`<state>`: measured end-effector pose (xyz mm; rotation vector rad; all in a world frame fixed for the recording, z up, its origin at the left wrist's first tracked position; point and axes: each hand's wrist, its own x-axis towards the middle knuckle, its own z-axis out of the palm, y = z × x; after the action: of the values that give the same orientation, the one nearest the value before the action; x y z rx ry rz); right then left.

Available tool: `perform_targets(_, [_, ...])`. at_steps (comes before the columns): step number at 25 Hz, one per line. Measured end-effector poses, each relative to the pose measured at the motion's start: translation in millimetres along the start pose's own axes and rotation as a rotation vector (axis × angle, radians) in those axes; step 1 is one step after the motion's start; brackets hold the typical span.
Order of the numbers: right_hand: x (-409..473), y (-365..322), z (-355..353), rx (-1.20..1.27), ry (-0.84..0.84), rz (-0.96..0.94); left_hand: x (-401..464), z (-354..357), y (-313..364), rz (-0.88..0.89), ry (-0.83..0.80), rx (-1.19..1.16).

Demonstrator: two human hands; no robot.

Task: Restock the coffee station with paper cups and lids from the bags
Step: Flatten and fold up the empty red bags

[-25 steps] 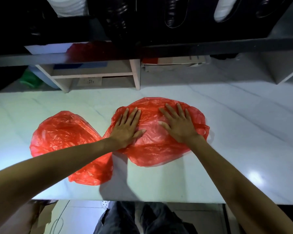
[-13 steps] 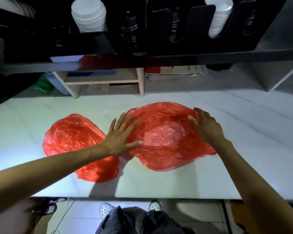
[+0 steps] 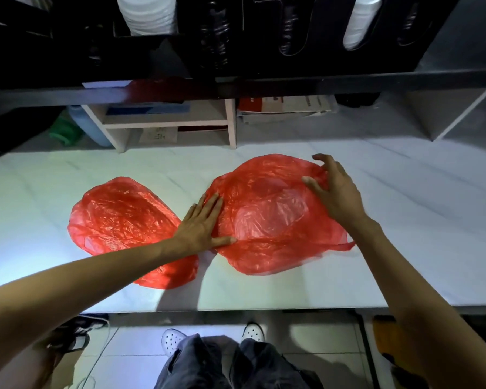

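Two flattened red plastic bags lie on the white counter (image 3: 404, 220). The right bag (image 3: 267, 220) is under both my hands. My left hand (image 3: 201, 226) presses flat on its left edge, fingers straight, thumb spread. My right hand (image 3: 335, 192) hovers over the bag's far right side with fingers spread and slightly bent, gripping nothing. The left bag (image 3: 124, 220) lies untouched beside my left forearm. On the dark shelf above stand a stack of white cups (image 3: 148, 14) at left and another white stack (image 3: 358, 21) at right, between black dispenser slots.
A small white shelf unit (image 3: 174, 124) with papers and a blue container (image 3: 79, 122) sits at the counter's back. A stack of papers (image 3: 284, 108) lies beside it. The counter's front edge is near my legs; my shoes stand on the tiled floor below.
Both hands slid apart from the middle of the right bag. My left hand moved to its left edge, my right hand lifted toward its far right side. The camera tilted up.
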<state>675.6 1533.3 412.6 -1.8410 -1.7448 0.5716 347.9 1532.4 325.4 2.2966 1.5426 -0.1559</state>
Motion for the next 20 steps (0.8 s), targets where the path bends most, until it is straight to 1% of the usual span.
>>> perform_targets(3, [-4,-19,-15,-0.068,-0.009,-0.180,7,-4,4,-0.013,-0.026,-0.064])
perform_targets(6, [-10,-41,-16,-0.193,-0.065,-0.378,8,-11,4,-0.028,-0.052,-0.199])
perform_targets(8, [-18,-56,-7,-0.250,-0.097,-0.484,8,-15,1,0.021,0.003,-0.422])
perform_targets(10, [-26,-67,6,-0.305,-0.122,-0.578,-1,-25,-1,0.049,0.117,-0.693])
perform_targets(12, [-32,-72,20,-0.326,-0.135,-0.628,-11,-35,-1,-0.012,0.209,-0.931])
perform_targets(13, [-35,-72,26,-0.324,-0.138,-0.635,-16,-38,-1,-0.061,0.247,-0.990])
perform_targets(14, [-36,-72,32,-0.321,-0.141,-0.640,-21,-43,1,-0.094,0.293,-0.987])
perform_targets(16, [-41,-71,43,-0.339,-0.161,-0.665,-31,-52,0,-0.100,0.402,-0.816])
perform_targets(18, [-48,-69,55,-0.365,-0.191,-0.732,-33,-66,-1,-0.017,0.518,-0.581])
perform_targets(20, [-59,-67,68,-0.352,-0.242,-0.768,-21,-82,2,0.140,0.577,-0.404])
